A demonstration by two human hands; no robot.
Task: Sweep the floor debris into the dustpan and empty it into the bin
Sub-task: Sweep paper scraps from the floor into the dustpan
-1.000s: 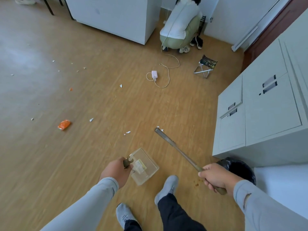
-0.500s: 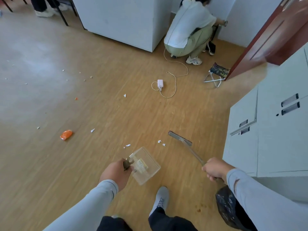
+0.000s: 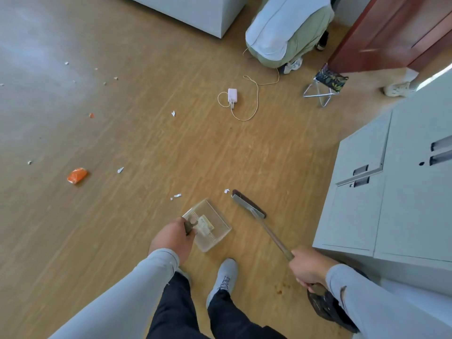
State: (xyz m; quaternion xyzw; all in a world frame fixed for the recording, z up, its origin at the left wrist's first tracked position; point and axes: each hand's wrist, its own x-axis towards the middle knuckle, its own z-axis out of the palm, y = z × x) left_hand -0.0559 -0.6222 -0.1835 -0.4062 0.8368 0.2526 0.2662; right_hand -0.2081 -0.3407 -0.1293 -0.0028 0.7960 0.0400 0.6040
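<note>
Clear plastic dustpan (image 3: 210,225) hangs at six o'clock, its dark handle gripped by the left hand (image 3: 172,238), fingers curled round it. Right hand (image 3: 308,267) at four o'clock clamps the long-handled grey broom (image 3: 254,211), head on the wooden floor (image 3: 151,148) beside white paper scraps (image 3: 226,191). Black-lined bin (image 3: 327,308) sits at five o'clock.

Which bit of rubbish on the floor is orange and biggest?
The orange wrapper, lying far left of the dustpan. The other scraps are small and white, apart from one tiny orange crumb farther off.
</note>
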